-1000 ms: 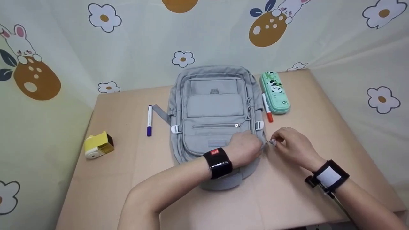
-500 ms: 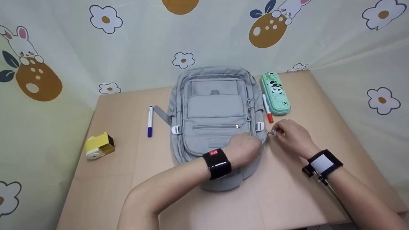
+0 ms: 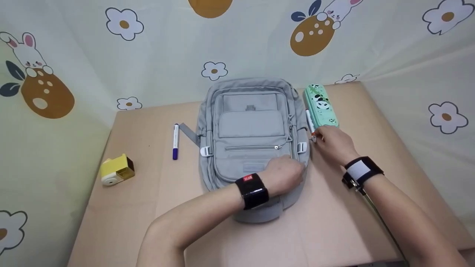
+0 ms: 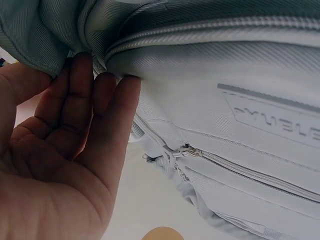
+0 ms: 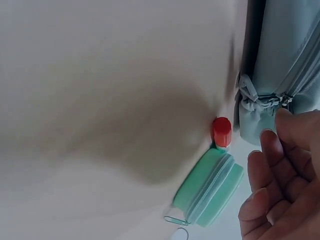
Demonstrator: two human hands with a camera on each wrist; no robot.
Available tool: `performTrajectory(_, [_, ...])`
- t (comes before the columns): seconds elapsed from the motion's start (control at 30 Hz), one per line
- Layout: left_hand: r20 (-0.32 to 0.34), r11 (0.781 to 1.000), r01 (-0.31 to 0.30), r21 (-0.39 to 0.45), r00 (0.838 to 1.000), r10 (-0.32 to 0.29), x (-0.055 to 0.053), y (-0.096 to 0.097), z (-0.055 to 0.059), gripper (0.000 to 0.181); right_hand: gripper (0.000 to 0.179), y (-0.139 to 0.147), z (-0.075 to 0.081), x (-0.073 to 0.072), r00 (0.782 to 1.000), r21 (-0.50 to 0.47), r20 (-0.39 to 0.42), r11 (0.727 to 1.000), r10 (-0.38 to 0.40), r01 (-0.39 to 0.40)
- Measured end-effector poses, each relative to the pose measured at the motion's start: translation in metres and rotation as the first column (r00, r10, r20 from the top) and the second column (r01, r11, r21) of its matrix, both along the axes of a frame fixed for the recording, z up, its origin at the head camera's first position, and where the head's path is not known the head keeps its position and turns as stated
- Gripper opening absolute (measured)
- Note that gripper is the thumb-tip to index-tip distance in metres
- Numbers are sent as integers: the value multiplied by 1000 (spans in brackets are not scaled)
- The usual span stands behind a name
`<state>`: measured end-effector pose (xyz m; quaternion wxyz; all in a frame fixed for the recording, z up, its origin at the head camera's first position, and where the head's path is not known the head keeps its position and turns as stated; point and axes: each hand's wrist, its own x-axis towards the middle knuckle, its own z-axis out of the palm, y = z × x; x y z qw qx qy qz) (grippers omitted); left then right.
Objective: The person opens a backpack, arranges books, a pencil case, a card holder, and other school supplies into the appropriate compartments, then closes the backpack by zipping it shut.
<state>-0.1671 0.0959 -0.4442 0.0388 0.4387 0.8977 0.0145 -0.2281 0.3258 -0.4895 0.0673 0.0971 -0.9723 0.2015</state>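
A grey backpack (image 3: pixel 252 124) lies front up on the table, its front pocket zip facing up. My left hand (image 3: pixel 284 174) grips the bag's fabric low on its right side; in the left wrist view the thumb is partly behind a fold of cloth and the fingertips (image 4: pixel 131 82) press by the zip seam. Beside the bag's right edge, my right hand (image 3: pixel 336 142) pinches a small zipper pull (image 3: pixel 313 139) between thumb and forefinger. Its other fingers are loosely bent in the right wrist view, close to the bag's side strap (image 5: pixel 257 100).
A mint panda pencil case (image 3: pixel 321 105) lies right of the bag, with a red-capped marker (image 3: pixel 310 120) alongside, partly behind my right hand. To the left are a purple-capped marker (image 3: pixel 175 142) and a yellow-and-white pencil sharpener (image 3: pixel 118 170). A patterned curtain (image 3: pixel 167 48) borders the table.
My right hand has travelled away from me along the bag's right side with the zipper pull, up to the red-capped marker. The left hand keeps its hold in place.
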Motion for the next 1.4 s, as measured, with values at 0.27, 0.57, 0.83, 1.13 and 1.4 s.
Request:
performTrajectory(0.27, [20,1000,4,16,1000,-4,-1,0,-1,21,12,-8,4,-18,1000,-7,18,1000,1,-1])
performTrajectory(0.57, [27,1000,11,7,1000,-11,-2,1,-2,23,14,-7,6,-17,998,-10,61,1000,-10,11])
performTrajectory(0.83, [66,998,18,54,998,-22,-3,-3,-4,24,14,-3,12,-17,991,-73,131,997,-8,18])
performTrajectory(1.13, [63,997,40,74,997,-44,-3,-6,-7,24,17,2,12,-19,980,-110,159,984,-120,138])
performTrajectory(1.4, [88,994,44,97,995,-52,-3,-8,-7,25,23,4,8,-20,973,-100,141,976,-181,196])
